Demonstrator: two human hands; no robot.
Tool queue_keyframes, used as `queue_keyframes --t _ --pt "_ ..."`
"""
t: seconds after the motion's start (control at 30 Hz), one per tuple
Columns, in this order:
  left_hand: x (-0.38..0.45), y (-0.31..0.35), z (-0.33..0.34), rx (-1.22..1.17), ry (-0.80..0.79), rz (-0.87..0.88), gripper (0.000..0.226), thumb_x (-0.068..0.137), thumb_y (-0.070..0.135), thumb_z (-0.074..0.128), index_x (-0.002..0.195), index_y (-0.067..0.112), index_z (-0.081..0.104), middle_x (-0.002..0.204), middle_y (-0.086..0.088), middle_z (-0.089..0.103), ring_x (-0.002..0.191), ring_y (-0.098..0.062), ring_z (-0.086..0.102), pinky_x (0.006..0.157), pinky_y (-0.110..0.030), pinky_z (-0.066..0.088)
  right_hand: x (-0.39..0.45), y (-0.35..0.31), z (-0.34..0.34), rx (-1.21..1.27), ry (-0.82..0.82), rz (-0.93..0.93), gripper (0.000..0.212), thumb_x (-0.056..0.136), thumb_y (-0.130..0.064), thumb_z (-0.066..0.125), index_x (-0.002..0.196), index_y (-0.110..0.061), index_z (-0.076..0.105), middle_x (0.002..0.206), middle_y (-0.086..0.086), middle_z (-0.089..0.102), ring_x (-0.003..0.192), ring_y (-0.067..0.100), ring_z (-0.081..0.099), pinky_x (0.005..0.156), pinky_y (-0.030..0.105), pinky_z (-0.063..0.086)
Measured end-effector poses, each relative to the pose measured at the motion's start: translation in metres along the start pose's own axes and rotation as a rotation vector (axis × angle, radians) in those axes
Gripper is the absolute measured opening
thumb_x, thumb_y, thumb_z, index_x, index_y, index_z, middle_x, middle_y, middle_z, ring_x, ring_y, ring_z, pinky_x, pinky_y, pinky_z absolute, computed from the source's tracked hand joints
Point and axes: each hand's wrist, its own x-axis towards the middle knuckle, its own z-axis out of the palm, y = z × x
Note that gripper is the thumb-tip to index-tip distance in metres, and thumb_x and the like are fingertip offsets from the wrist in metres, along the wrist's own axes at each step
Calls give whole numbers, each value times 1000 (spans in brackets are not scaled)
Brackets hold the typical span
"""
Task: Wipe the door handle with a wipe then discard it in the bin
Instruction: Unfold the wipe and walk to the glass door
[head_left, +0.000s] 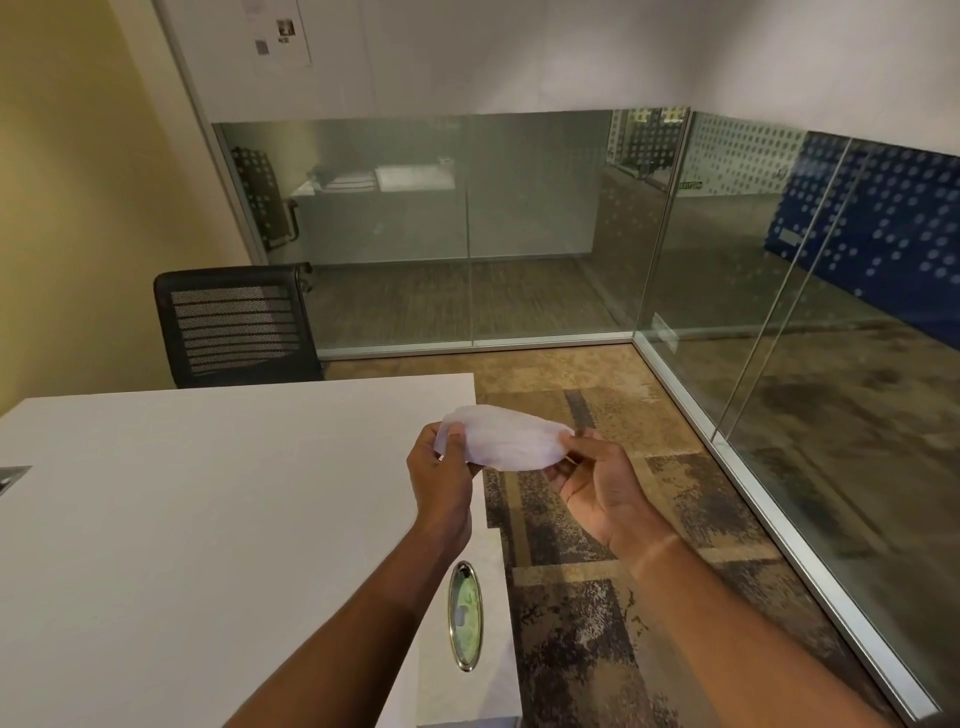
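A white table (208, 493) fills the lower left, its near and left edges cut off by the frame, with an oval metal-rimmed opening (465, 616) set in a lower white ledge at its right corner. Patterned brown carpet (597, 519) runs to glass partition walls (519, 234) that meet at a corner; a black mesh office chair (236, 325) stands behind the table against a yellow wall (78, 182). What lies inside the oval opening is hard to make out, and the papers (283, 31) posted above the glass are too small to read.

The white wipe (506, 439) is held in the air over the table's right edge, stretched with its long axis running left to right. The left hand (441, 478) pinches its left end between thumb and fingers, and the right hand (597, 483), palm up, grips its right end.
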Motion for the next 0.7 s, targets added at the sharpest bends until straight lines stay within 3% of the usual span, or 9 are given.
queue_keyframes --t 0.13,0.2,0.27,0.33,0.4,0.47,0.57,0.7 --pt "0 1 -4 -21 -31 -26 20 101 15 51 116 6 60 111 -12 67 101 -22 66 75 -28 59 -4 -2 -5 -120 43 34 28 78 12 42 79 -15 50 89 11 57 66 20 49 41 23 38" --pt "-2 2 -4 -33 -84 -16 15 101 16 50 110 13 62 106 -7 69 95 -16 69 70 -26 59 -7 -2 -6 -173 1 92 27 68 4 47 85 -15 58 90 8 61 70 21 55 44 22 42" --pt "-2 4 -2 -3 -130 -6 15 102 18 49 107 14 63 102 -8 70 93 -20 70 72 -33 59 -9 -1 -6 -180 -70 160 36 59 -8 53 92 -10 67 95 11 64 79 25 59 53 24 47" --pt "-2 4 1 57 -169 12 15 102 16 49 103 13 64 98 -9 70 93 -26 69 74 -37 57 -10 -2 -4 -203 -110 220 32 68 -18 56 93 -6 72 97 12 67 84 27 60 63 29 44" --pt "-2 5 2 100 -210 31 16 102 14 51 95 17 65 89 -3 71 90 -24 68 72 -34 55 -11 -2 -2 -237 -165 255 23 83 -26 59 79 -10 76 84 7 69 75 22 64 61 28 45" --pt "-4 8 2 144 -237 61 18 101 15 53 91 22 66 86 1 71 87 -21 69 71 -29 54 -13 -2 0 -252 -210 277 22 86 -24 64 77 -12 79 81 6 74 72 18 69 60 27 54" --pt "-3 10 -4 133 -241 118 15 101 17 53 98 18 67 94 -3 73 91 -18 71 68 -25 56 -15 -1 -1 -136 -215 213 13 78 -14 68 78 -5 78 91 14 75 82 22 72 66 31 61" --pt "1 13 -12 133 -173 144 14 101 14 51 101 14 65 97 -5 66 88 -14 66 61 -24 54 -12 -1 -7 113 -100 82 11 74 -9 67 66 -4 73 74 9 71 69 16 71 57 27 60"
